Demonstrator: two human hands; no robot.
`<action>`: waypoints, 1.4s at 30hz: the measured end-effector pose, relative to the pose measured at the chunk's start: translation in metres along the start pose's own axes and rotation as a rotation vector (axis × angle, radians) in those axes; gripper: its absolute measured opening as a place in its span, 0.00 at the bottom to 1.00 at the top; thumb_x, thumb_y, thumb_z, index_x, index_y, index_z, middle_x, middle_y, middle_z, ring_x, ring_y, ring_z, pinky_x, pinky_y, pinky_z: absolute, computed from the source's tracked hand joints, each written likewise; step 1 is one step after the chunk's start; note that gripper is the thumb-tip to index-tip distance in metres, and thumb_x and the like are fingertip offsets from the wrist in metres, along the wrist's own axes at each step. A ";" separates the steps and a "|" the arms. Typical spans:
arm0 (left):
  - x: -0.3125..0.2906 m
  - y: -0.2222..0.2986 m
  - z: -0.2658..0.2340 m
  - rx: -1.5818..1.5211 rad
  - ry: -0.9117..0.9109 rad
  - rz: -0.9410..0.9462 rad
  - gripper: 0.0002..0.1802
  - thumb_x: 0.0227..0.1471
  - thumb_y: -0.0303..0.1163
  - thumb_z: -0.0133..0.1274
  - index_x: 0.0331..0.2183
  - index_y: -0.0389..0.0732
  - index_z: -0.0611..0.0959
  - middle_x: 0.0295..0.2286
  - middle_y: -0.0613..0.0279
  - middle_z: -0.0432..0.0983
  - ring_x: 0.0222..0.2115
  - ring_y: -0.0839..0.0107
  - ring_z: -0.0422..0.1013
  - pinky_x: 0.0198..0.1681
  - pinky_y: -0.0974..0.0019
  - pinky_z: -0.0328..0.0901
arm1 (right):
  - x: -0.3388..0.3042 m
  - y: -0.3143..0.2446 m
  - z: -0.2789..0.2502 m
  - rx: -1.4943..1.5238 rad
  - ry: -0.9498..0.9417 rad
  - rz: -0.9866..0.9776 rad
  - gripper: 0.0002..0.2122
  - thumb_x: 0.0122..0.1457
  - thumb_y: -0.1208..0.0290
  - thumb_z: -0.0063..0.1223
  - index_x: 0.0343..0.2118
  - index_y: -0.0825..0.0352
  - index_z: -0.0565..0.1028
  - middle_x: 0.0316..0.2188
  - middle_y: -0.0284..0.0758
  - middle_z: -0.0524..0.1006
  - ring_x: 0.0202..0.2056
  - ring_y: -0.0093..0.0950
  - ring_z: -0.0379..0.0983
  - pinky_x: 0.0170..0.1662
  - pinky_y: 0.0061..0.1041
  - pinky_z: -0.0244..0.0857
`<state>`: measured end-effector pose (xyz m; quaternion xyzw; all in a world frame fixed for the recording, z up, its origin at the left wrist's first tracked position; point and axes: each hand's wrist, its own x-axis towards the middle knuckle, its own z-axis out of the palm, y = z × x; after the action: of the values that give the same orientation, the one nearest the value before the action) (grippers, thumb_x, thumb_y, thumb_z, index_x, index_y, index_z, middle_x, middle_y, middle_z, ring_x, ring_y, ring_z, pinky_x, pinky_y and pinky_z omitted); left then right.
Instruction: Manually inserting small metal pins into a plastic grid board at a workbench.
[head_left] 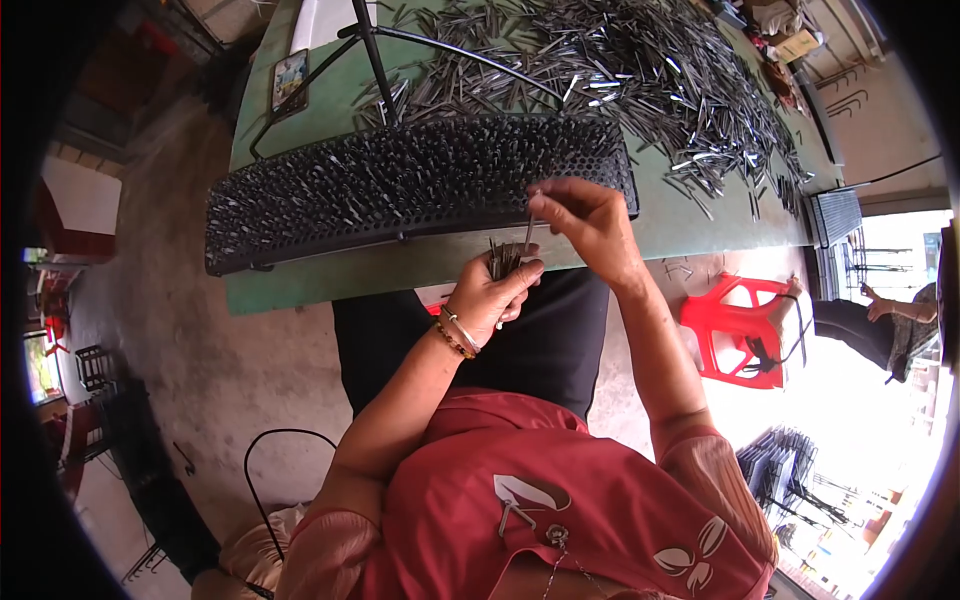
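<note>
My left hand (pixel 490 297) is closed around a small bundle of thin metal strips (pixel 503 258), their ends sticking up above the thumb. Just above it to the right, my right hand (pixel 592 225) pinches a single thin metal strip (pixel 530 232) between thumb and fingertips. The lower end of that strip comes close to the bundle; whether they touch I cannot tell. Behind both hands stands a long black perforated rack (pixel 590 182), its holes densely filled with upright strips over the left and middle. At its right end many holes show bare.
The rack sits along the near edge of a green table (pixel 680 235). A big heap of loose metal strips (pixel 690 90) spreads behind it. Black metal legs (pixel 368 60) rise by a phone-like object (pixel 291 80). A red stool (pixel 735 330) and another person (pixel 885 325) are to the right.
</note>
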<state>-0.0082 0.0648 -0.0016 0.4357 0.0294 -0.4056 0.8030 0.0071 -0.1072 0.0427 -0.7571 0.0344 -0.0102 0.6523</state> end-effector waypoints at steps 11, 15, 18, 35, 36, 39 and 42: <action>0.001 -0.002 -0.018 -0.155 -0.112 -0.146 0.15 0.55 0.28 0.45 0.42 0.30 0.75 0.31 0.58 0.73 0.27 0.78 0.67 0.26 0.75 0.64 | 0.024 0.028 0.034 -0.429 0.327 -0.533 0.09 0.48 0.76 0.60 0.34 0.66 0.78 0.29 0.37 0.78 0.28 0.33 0.74 0.32 0.25 0.68; -0.003 -0.001 -0.020 -0.282 -0.140 -0.149 0.15 0.57 0.30 0.44 0.44 0.32 0.74 0.36 0.55 0.74 0.38 0.67 0.72 0.42 0.59 0.71 | 0.025 0.033 0.034 -0.512 0.276 -0.691 0.09 0.46 0.76 0.61 0.33 0.64 0.79 0.31 0.35 0.77 0.29 0.33 0.73 0.33 0.28 0.66; -0.003 0.004 -0.020 -0.283 -0.181 -0.188 0.15 0.57 0.32 0.46 0.44 0.34 0.74 0.37 0.55 0.74 0.40 0.64 0.73 0.45 0.53 0.70 | 0.022 0.032 0.029 -0.738 0.136 -0.763 0.10 0.44 0.75 0.62 0.32 0.64 0.79 0.38 0.33 0.73 0.35 0.31 0.72 0.37 0.29 0.64; -0.002 0.006 -0.017 -0.105 -0.184 -0.110 0.16 0.56 0.33 0.50 0.44 0.36 0.74 0.35 0.57 0.75 0.36 0.67 0.74 0.39 0.60 0.73 | -0.006 0.005 -0.001 0.002 -0.146 0.123 0.09 0.55 0.70 0.57 0.32 0.73 0.78 0.24 0.30 0.76 0.28 0.16 0.69 0.32 0.19 0.64; -0.001 0.005 -0.017 -0.126 -0.173 -0.114 0.16 0.56 0.33 0.50 0.44 0.36 0.74 0.34 0.57 0.75 0.36 0.68 0.74 0.39 0.60 0.73 | -0.004 0.002 -0.002 -0.007 -0.069 0.116 0.10 0.55 0.70 0.57 0.33 0.73 0.78 0.25 0.30 0.76 0.28 0.16 0.69 0.32 0.18 0.64; -0.002 0.008 -0.017 -0.100 -0.123 -0.131 0.16 0.56 0.34 0.51 0.44 0.36 0.75 0.34 0.58 0.75 0.36 0.69 0.74 0.38 0.60 0.73 | 0.006 0.002 -0.001 -0.034 0.052 0.064 0.12 0.56 0.69 0.57 0.36 0.74 0.77 0.25 0.31 0.77 0.29 0.16 0.70 0.34 0.17 0.64; 0.000 0.005 -0.018 -0.109 -0.119 -0.141 0.17 0.55 0.35 0.51 0.44 0.36 0.75 0.34 0.58 0.75 0.36 0.70 0.74 0.38 0.61 0.73 | 0.013 -0.001 0.003 -0.173 0.170 -0.046 0.11 0.56 0.70 0.55 0.37 0.72 0.77 0.26 0.31 0.77 0.30 0.17 0.70 0.35 0.17 0.65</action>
<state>0.0008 0.0797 -0.0090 0.3635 0.0343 -0.4839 0.7953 0.0207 -0.1052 0.0426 -0.8077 0.0729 -0.0860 0.5788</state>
